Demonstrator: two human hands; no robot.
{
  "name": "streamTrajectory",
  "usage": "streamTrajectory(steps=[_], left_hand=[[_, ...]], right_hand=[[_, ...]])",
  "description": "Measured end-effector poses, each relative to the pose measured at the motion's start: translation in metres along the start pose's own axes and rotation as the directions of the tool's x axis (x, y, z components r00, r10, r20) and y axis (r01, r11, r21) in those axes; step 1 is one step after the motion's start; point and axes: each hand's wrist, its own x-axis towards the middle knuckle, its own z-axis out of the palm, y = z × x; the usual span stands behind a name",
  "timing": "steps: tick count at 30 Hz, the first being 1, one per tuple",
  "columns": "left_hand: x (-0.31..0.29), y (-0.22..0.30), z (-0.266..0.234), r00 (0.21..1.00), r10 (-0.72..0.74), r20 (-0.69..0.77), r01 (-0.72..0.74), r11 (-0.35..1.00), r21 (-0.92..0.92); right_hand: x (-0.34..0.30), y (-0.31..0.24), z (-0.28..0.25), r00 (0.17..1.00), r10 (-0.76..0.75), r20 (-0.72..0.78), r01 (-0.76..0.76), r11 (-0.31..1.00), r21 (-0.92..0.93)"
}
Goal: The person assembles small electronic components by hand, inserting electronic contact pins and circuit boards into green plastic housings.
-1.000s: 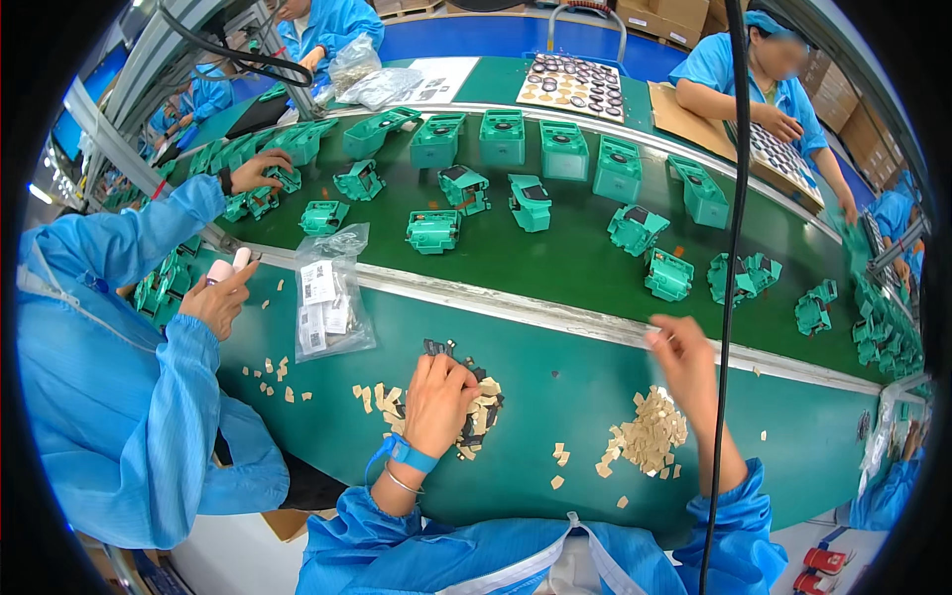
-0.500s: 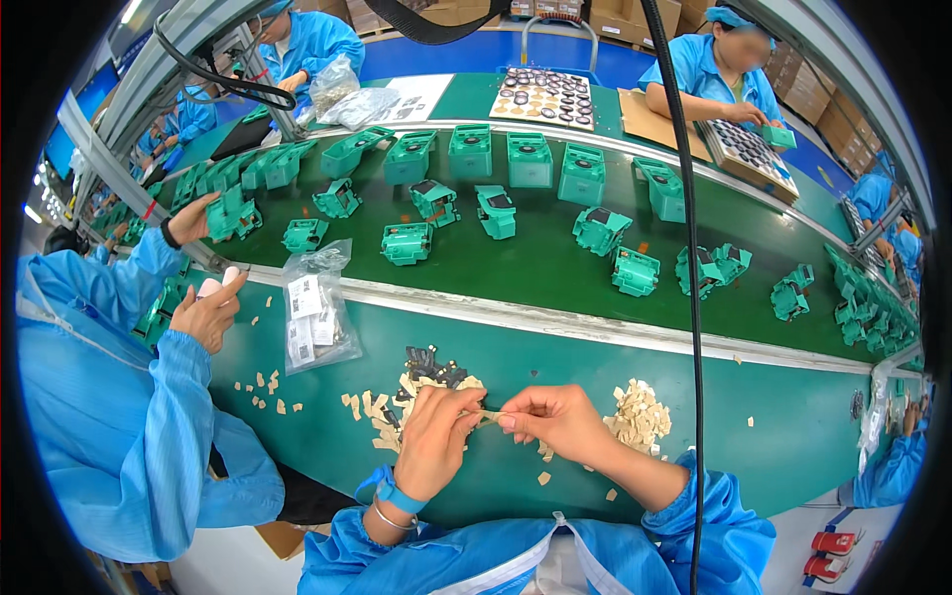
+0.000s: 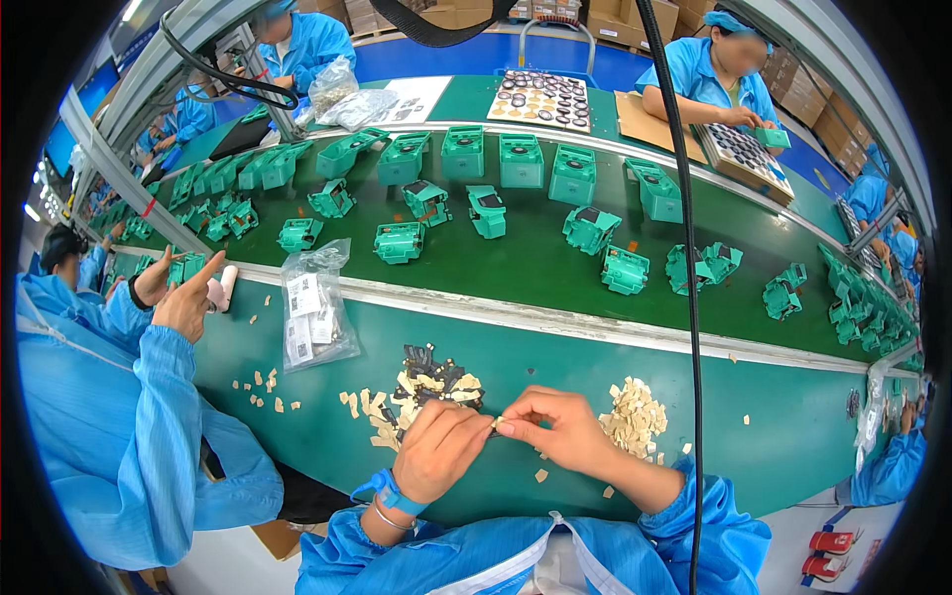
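My left hand [image 3: 439, 449] and my right hand [image 3: 554, 428] meet over the green work surface [image 3: 754, 436], fingertips pinched together on a small beige part [image 3: 494, 425]. Just behind the left hand lies a mixed pile of small dark and beige parts [image 3: 433, 380]. A heap of beige parts [image 3: 633, 420] sits to the right of my right hand. A blue strap [image 3: 390, 491] wraps my left wrist.
A clear plastic bag with labels [image 3: 310, 309] lies at the left. Several green housings [image 3: 400, 241] ride the conveyor belt [image 3: 535, 258] beyond. A co-worker in blue [image 3: 109, 416] sits at my left; others work across the belt near trays [image 3: 542, 99]. A black cable [image 3: 686, 297] hangs in front.
My right hand came from the beige heap over to my left hand, and both now pinch a small part together. The green housings have shifted along the belt.
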Motion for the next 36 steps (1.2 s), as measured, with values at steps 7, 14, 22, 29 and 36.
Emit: streamTrajectory(steps=[7,14,22,29,36], left_hand=[[0.005,0.014,0.008,0.998,-0.064,-0.004,0.061,0.977,-0.204],[0.012,0.027,0.022,0.992,-0.104,0.065,0.12,0.936,-0.332],[0.006,0.038,0.035,0.984,-0.174,0.041,0.178,0.965,-0.193],[0.009,0.056,0.056,0.967,-0.207,0.146,0.244,0.914,-0.325],[-0.007,0.048,0.056,0.922,-0.328,0.204,0.385,0.818,-0.428]], right_hand=[[-0.017,-0.023,0.001,0.895,-0.4,-0.197,0.338,0.897,-0.286],[-0.031,-0.008,-0.024,0.717,-0.696,-0.035,0.554,0.599,-0.578],[-0.081,0.014,-0.041,0.884,-0.468,-0.021,0.243,0.495,-0.834],[-0.084,0.01,-0.028,0.717,-0.693,-0.073,0.347,0.446,-0.825],[-0.077,0.008,-0.031,0.725,-0.688,-0.031,0.394,0.452,-0.8]])
